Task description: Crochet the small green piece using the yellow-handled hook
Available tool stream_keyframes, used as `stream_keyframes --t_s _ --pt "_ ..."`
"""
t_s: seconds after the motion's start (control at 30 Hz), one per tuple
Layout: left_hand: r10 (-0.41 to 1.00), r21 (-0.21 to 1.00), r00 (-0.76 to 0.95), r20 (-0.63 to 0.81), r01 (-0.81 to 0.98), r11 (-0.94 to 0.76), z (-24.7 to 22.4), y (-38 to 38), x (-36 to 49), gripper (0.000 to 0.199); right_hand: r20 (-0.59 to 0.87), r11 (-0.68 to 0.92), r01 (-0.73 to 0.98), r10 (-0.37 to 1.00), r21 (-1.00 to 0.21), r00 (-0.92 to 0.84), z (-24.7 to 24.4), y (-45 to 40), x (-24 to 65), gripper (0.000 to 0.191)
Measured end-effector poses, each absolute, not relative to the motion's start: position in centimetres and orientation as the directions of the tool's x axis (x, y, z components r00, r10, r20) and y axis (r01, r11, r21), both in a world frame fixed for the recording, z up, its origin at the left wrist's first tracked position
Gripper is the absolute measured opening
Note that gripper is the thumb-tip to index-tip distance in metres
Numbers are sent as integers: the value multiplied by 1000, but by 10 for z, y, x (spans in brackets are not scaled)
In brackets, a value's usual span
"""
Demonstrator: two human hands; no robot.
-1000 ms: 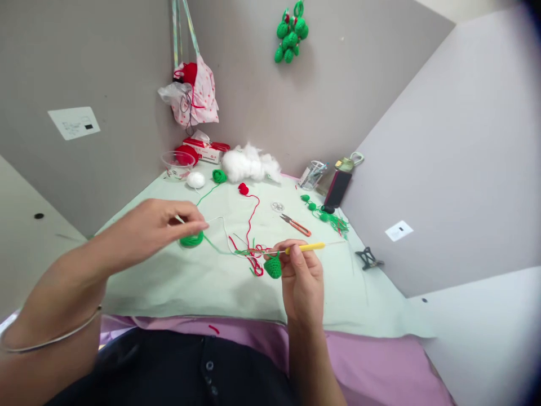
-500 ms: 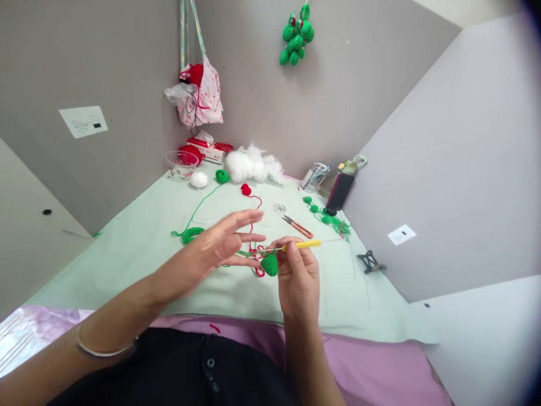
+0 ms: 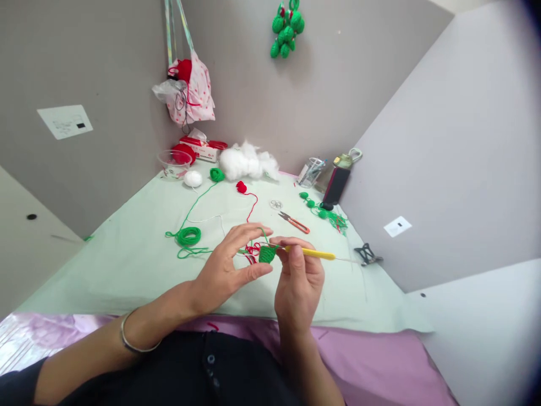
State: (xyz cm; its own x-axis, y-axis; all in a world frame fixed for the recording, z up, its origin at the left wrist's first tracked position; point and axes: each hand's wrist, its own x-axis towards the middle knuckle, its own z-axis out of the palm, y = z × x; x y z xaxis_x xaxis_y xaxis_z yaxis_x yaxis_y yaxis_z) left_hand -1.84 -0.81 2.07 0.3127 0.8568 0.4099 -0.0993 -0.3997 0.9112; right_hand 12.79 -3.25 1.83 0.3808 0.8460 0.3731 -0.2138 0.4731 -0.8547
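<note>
My right hand [image 3: 299, 276] is closed on a yellow-handled crochet hook [image 3: 313, 252], whose thin metal shaft points left. At its tip hangs a small green crocheted piece [image 3: 267, 254], cup-shaped, close against my right fingertips. My left hand [image 3: 230, 265] is open around the piece's left side, fingers above and thumb below, with a gap between them. A strand of green yarn [image 3: 265, 234] arcs from the piece up to the left forefinger. Behind the piece lie tangled red yarn [image 3: 252, 249] and white strands, partly hidden by my left hand.
On the pale green cloth [image 3: 139, 270] lie a green yarn coil [image 3: 188, 235], orange-handled thread snips [image 3: 295, 222], white stuffing [image 3: 245, 162], a white yarn ball [image 3: 193, 179] and small green crocheted pieces [image 3: 310, 203]. A black phone [image 3: 337, 186] leans at the right; a black stand [image 3: 368, 255] lies nearer.
My left hand has come down and turned, its thumb now below the green piece and fingers above. The hook has shifted right and tilted. The whole view has moved slightly.
</note>
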Motion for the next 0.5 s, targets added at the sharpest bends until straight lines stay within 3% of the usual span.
stream_keyframes --t_s 0.17,0.33,0.5 --pt "912 946 390 130 -325 4 25 -10 -14 56 404 486 -160 837 -859 370 15 -34 127 17" --pt "893 904 440 99 -416 104 29 -10 -16 59 397 472 -188 857 -861 329 13 -32 128 16" --pt "877 888 470 101 -440 133 28 -11 -18 82 483 515 -107 845 -850 231 13 -32 131 17"
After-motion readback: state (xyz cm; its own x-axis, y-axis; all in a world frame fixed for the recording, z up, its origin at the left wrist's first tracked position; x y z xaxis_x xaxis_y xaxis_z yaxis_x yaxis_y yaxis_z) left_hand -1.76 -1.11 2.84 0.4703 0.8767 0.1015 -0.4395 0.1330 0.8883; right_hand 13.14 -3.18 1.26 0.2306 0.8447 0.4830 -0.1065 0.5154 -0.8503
